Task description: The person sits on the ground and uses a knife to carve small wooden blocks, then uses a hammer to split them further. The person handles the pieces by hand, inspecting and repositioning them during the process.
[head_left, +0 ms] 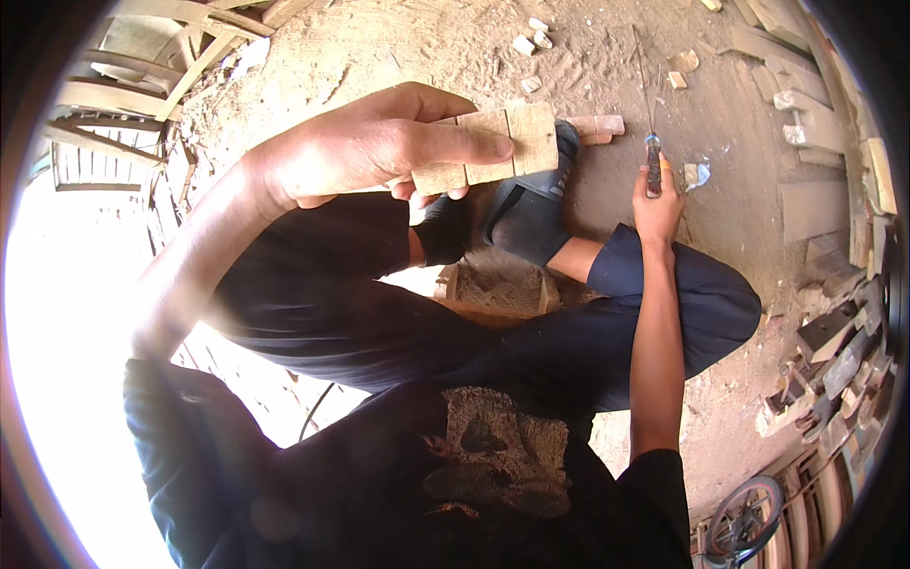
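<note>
Up in front of the person's chest, the left hand (365, 147) holds a wooden block (493, 147). The fingers are wrapped around it, with the thumb lying flat along its front side. The block is pale, with lines cut across it that split it into sections. It is lifted in the air above a dark sandal (531, 213) on the person's foot.

To the right, the right hand (656, 209) is closed around the dark handle of a thin tool (650, 142). The thin metal part of the tool points away, over the dusty floor (455, 47). The right arm reaches out over a bent knee in dark trousers.

Small wood bits (531, 38) lie on the floor farther off. Wooden boards (815, 199) are piled along the right side. A small wooden box (498, 292) sits between the legs.
</note>
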A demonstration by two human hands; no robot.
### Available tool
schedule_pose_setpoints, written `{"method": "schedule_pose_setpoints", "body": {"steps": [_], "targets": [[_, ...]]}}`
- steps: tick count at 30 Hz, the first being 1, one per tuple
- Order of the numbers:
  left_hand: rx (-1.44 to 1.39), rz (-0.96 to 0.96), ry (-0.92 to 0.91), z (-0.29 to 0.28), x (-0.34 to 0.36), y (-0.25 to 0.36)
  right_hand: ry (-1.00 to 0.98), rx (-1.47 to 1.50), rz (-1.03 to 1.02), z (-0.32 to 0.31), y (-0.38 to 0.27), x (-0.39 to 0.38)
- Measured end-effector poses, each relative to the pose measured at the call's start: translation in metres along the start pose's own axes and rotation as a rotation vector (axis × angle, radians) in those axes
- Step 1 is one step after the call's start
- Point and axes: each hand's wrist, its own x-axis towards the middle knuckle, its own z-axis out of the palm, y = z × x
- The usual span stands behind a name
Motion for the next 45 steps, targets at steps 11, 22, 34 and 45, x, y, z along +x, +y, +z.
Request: {"method": "schedule_pose_setpoints", "body": {"steps": [11,22,34,45], "targets": [[-0.164,-0.072,0.097,-0.013,0.034,-0.005,-0.584,-0.131,0.071,0.020,0.012,-0.013],[-0.217,-0.040,0.007,-0.017,0.037,-0.009,-0.678,-0.104,0.104,0.020,0.019,-0.010],[0.077,0.139,0.015,-0.022,0.032,-0.014,-0.693,-0.114,0.113,0.021,0.019,-0.009],[0.216,0.114,-0.057,-0.023,0.036,-0.014,-0.709,-0.124,0.152,0.017,0.014,-0.008]]}}
